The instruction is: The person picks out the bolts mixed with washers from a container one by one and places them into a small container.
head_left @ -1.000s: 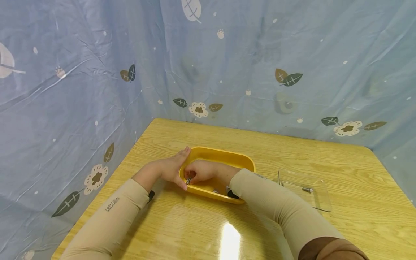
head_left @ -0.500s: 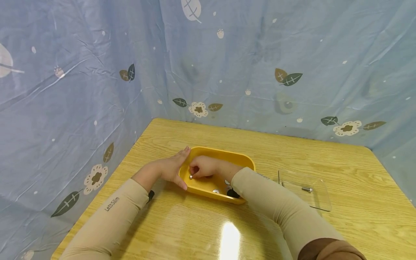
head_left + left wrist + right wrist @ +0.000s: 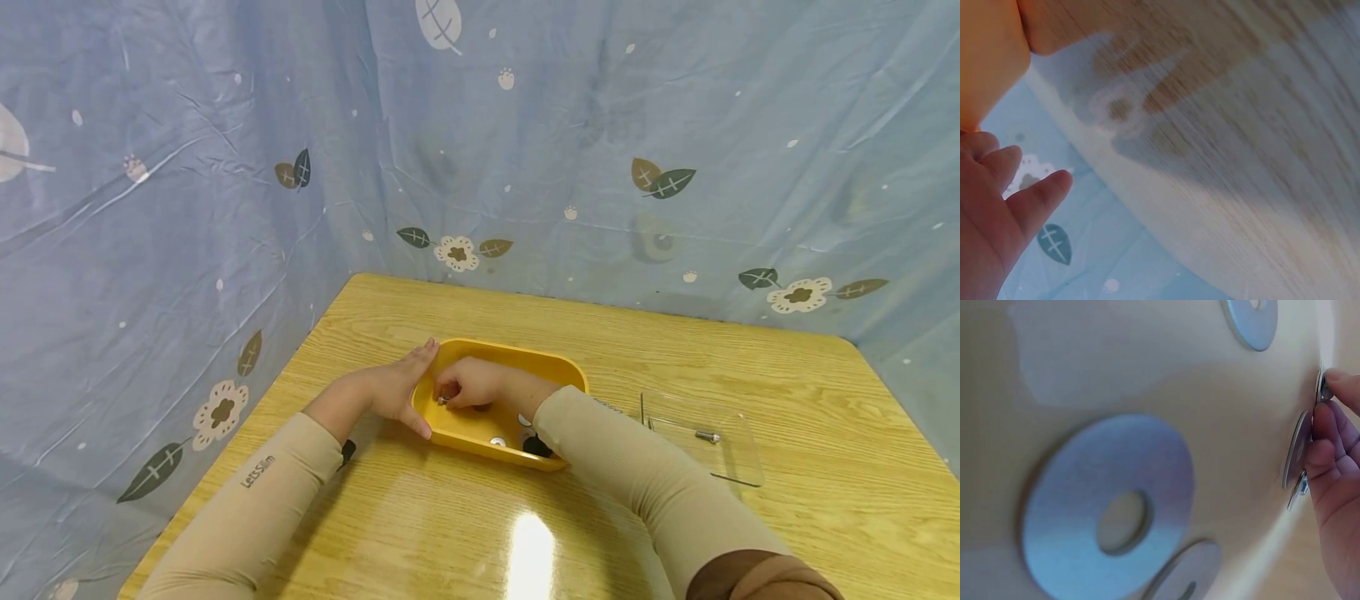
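Note:
My left hand [image 3: 393, 392] braces the left end of a yellow plastic bin [image 3: 517, 350], thumb and fingers spread along its outside. In the left wrist view its fingers [image 3: 1041, 200] look fairly straight beside the bin's orange-looking wall [image 3: 991, 62]. My right hand [image 3: 472, 383] reaches into the bin's left part. Its fingertips pinch a small silver bolt [image 3: 442, 401], mostly hidden by the fingers. Close to that hand in the right wrist view stands a tilted washer [image 3: 1298, 449]. A large flat washer [image 3: 1066, 506] lies nearer that camera.
Inside the bin lie a washer [image 3: 497, 442] and a black item [image 3: 536, 447], partly behind the right sleeve. To the right, a clear plastic tray [image 3: 742, 467] on the wooden table [image 3: 637, 333] holds a bolt [image 3: 707, 437]. A dark object [image 3: 347, 452] sits by the left wrist.
My right hand has lifted slightly from the bin's front-left corner, with the small bolt in its fingertips, and shifted a little back and right. The left hand has stayed put.

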The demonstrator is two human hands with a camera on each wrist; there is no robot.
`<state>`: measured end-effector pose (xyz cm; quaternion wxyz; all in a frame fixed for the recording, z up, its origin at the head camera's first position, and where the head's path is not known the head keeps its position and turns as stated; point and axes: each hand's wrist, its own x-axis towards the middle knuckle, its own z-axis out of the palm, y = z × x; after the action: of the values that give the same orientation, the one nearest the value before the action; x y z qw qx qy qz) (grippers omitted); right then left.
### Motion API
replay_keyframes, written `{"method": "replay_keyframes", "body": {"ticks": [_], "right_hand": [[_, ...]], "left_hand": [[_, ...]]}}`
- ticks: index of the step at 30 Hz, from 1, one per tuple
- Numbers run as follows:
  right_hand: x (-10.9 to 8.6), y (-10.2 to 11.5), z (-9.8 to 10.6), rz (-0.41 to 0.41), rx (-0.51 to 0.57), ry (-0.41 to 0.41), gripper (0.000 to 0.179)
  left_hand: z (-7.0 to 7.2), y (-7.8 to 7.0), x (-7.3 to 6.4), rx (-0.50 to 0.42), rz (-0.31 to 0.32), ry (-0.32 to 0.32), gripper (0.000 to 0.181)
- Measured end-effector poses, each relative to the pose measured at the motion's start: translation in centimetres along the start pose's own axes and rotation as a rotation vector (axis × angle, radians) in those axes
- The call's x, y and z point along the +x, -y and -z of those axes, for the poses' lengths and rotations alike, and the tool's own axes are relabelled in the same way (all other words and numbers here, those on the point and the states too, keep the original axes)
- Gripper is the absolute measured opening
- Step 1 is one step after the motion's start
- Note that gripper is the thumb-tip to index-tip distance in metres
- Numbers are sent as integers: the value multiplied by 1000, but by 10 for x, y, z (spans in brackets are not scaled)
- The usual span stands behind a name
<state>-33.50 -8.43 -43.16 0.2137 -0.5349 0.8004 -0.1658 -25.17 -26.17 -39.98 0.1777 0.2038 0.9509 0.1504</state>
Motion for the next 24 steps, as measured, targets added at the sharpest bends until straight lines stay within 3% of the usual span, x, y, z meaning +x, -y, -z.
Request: {"method": "replay_keyframes", "body": {"ticks": [15, 24], "right_hand": [[0, 2, 0, 76, -23, 18, 18], [-1, 4, 2, 4, -14, 58, 20]], "left_hand": [[-1, 2, 0, 8, -8, -12, 138], [-2, 2, 0, 15, -12, -5, 137]]}}
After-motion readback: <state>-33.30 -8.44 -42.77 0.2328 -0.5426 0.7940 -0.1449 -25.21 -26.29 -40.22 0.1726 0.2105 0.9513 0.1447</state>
